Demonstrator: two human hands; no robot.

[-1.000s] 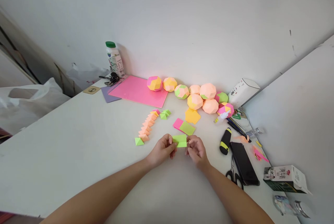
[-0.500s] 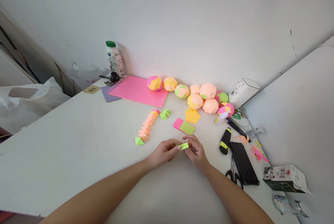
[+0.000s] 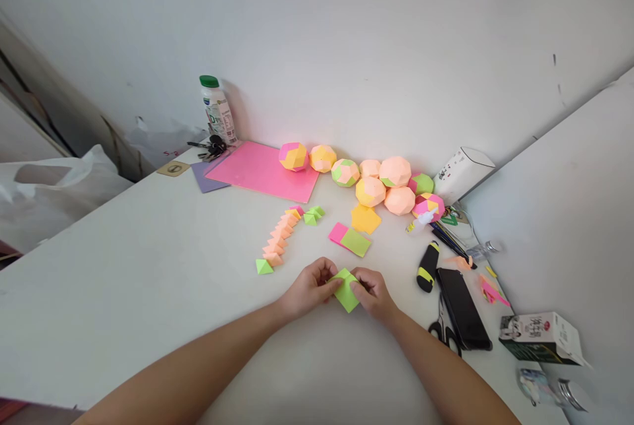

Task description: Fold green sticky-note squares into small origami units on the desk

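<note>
A green paper square, one corner toward me, is pinched between both hands over the near middle of the table. My left hand grips its left side between thumb and fingers, and my right hand grips the right side the same way. Just beyond lie pink and green sticky notes. To the left runs a row of folded peach paper pieces, with a green folded piece at its near end. More green folded pieces sit by the far end.
Faceted paper balls line the wall, with orange paper before them. A pink sheet and bottle are back left. Rightward lie a cutter, scissors, phone and milk carton.
The green paper was a narrow folded strip between my fingers; now it shows as a wider square facing up. Both my hands remain in nearly the same place.
</note>
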